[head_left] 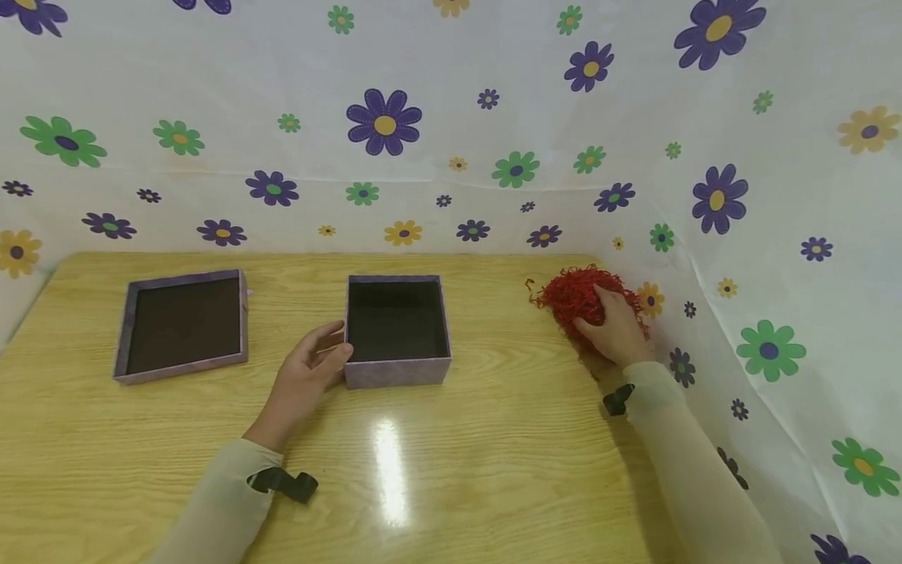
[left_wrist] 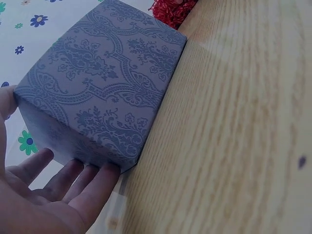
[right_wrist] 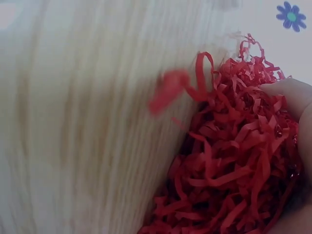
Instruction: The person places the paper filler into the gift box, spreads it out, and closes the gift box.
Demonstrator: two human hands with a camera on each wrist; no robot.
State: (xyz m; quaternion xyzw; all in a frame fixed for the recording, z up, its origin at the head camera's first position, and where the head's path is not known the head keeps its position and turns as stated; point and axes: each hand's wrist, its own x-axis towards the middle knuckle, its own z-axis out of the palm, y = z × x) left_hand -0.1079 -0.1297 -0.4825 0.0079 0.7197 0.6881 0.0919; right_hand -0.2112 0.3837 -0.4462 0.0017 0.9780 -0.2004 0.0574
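Note:
An open purple patterned box (head_left: 398,329) stands on the wooden table (head_left: 493,454), its dark inside bare. My left hand (head_left: 313,364) touches the box's left front corner with straight fingers; in the left wrist view the fingertips (left_wrist: 92,175) press against the box wall (left_wrist: 107,87). At the table's far right lies a clump of red shredded paper (head_left: 574,298). My right hand (head_left: 613,325) curls round that clump, and the right wrist view shows the red shreds (right_wrist: 234,161) bunched inside the fingers.
The box's lid (head_left: 182,325) lies upside down at the left of the table. A flowered white sheet (head_left: 451,133) closes in the back and right sides. The table's front half holds nothing but my forearms.

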